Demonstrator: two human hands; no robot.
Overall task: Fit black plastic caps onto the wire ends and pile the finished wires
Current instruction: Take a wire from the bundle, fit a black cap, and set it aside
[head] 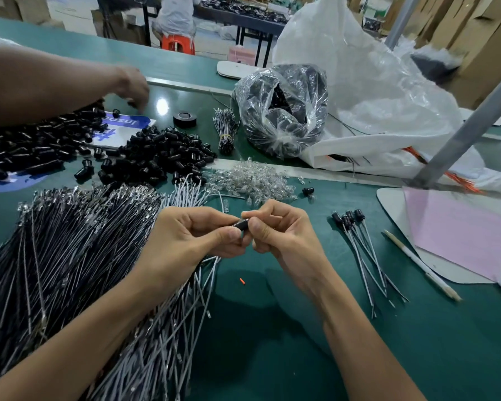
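Note:
My left hand (pixel 191 235) and my right hand (pixel 278 233) meet at the middle of the green table, both pinching one black plastic cap (pixel 241 224) between thumbs and forefingers. Its wire trails down under my left hand and is mostly hidden. A big heap of uncapped black and white wires (pixel 70 256) lies to the left. Loose black caps (pixel 162 154) are piled beyond it. Several finished capped wires (pixel 362 244) lie together to the right.
A heap of small clear bulbs (pixel 252 180) sits behind my hands. Another person's hand (pixel 130 85) reaches over more caps at far left. A roll of black tape (pixel 185 118), a clear bag of black parts (pixel 284 111), a pencil (pixel 420 264) and a pink sheet (pixel 460 235) lie around.

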